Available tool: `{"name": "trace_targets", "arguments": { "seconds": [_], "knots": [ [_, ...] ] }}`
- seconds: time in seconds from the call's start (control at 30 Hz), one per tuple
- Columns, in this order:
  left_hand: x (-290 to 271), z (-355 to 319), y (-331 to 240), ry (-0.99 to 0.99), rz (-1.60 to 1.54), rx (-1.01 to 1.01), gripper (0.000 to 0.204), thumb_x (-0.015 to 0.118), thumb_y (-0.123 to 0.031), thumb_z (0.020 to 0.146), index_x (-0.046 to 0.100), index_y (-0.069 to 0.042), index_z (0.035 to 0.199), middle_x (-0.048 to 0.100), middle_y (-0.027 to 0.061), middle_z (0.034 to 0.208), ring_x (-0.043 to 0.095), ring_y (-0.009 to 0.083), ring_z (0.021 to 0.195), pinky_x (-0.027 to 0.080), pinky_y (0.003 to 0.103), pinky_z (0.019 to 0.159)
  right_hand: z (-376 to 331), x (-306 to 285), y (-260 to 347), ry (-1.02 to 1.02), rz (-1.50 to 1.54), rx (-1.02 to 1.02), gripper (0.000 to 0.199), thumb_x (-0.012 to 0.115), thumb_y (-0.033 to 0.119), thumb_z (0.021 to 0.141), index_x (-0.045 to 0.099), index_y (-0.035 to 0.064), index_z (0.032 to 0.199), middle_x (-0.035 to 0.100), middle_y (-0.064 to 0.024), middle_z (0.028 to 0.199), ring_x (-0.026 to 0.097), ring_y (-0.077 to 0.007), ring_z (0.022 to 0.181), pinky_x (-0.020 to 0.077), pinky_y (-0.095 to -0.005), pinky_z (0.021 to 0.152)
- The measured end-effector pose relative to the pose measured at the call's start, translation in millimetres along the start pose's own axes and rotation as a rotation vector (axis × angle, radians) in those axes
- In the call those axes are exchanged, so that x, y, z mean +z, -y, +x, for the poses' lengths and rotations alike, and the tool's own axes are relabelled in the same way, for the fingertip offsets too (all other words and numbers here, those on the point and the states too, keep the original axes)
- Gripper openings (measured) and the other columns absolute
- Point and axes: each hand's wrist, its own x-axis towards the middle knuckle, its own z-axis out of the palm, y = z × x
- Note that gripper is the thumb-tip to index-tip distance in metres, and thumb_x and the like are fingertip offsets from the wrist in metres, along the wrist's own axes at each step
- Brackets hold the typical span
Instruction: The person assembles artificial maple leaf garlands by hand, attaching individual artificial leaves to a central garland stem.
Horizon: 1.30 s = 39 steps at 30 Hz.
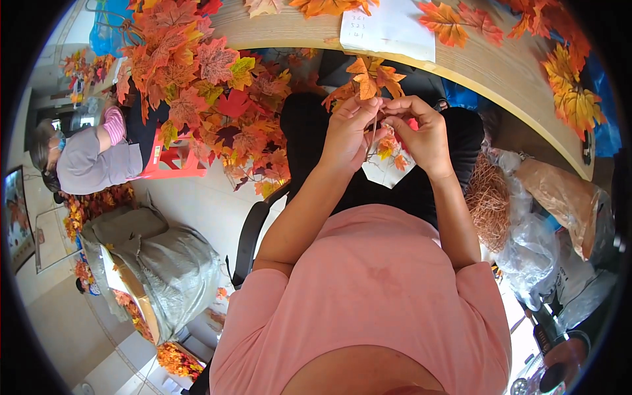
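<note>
Over my lap, my left hand point(351, 130) is closed in a pinch on a thin brown stem point(372, 139) that hangs down from the fingertips. My right hand point(421, 135) meets it fingertip to fingertip, its fingers bent and pinched together; what they grip is too small to make out. Just above the hands an orange artificial maple leaf spray point(370, 78) shows, apparently joined to the stem. Small orange and yellow leaves point(388, 146) hang below and between the hands, partly hidden by the fingers.
A wooden table point(289, 31) curves ahead, bearing a paper sheet point(388, 33) and loose maple leaves point(461, 20). A large leaf garland heap point(191, 85) hangs at left. Brown twine-like stems point(488, 197) and plastic bags point(530, 247) lie right. A person point(99, 158) sits left beside a red stool point(174, 158).
</note>
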Motion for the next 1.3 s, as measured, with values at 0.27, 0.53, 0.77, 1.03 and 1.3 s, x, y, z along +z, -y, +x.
{"name": "trace_targets", "arguments": {
  "seconds": [0.27,0.53,0.77,1.03,1.3],
  "knots": [
    [-2,-2,5,-0.024,0.128,0.081,0.013,0.059,-0.017,0.086,0.059,-0.005,0.089,0.06,0.004,0.086,0.057,0.0081,0.072,0.052,0.02,0.058,-4,0,10,0.011,-0.051,0.035,0.019,0.06,-0.007,0.078,0.053,-0.0015,0.095,0.065,-0.009,0.089,0.061,-0.0112,0.085,0.0472,-0.022,0.076],
    [-2,-5,7,-0.015,0.237,0.186,0.012,0.058,-0.013,0.086,0.059,-0.002,0.091,0.061,0.0053,0.085,0.058,0.0078,0.072,0.053,0.019,0.057,-5,0,8,0.032,-0.096,0.073,0.02,0.061,-0.006,0.077,0.053,-0.0013,0.095,0.065,-0.0082,0.085,0.06,-0.0087,0.081,0.047,-0.0209,0.072],
    [-6,-6,6,-0.019,0.136,0.104,0.015,0.059,-0.015,0.086,0.058,-0.002,0.093,0.061,0.0058,0.086,0.059,0.0084,0.071,0.053,0.019,0.057,-5,0,14,0.073,-0.105,0.081,0.02,0.061,-0.006,0.076,0.052,-0.002,0.093,0.065,-0.0089,0.083,0.061,-0.0091,0.079,0.0475,-0.0212,0.071],
    [-5,-7,6,0.013,0.243,0.13,0.019,0.056,-0.015,0.087,0.058,-0.002,0.101,0.061,0.0062,0.095,0.06,0.0109,0.078,0.054,0.023,0.06,-3,-2,13,0.081,-0.075,0.078,0.019,0.06,-0.007,0.076,0.052,-0.0018,0.093,0.064,-0.0075,0.082,0.06,-0.0089,0.077,0.0472,-0.0203,0.069],
    [-8,-12,12,0.062,0.302,0.133,0.012,0.059,-0.009,0.084,0.06,0.0,0.092,0.06,0.0019,0.076,0.056,0.0055,0.063,0.05,0.019,0.053,-2,-7,0,0.155,0.23,0.251,0.016,0.063,-0.003,0.073,0.053,-0.0003,0.085,0.061,-0.0053,0.076,0.058,-0.0074,0.069,0.0453,-0.0194,0.059]
  ]
}}
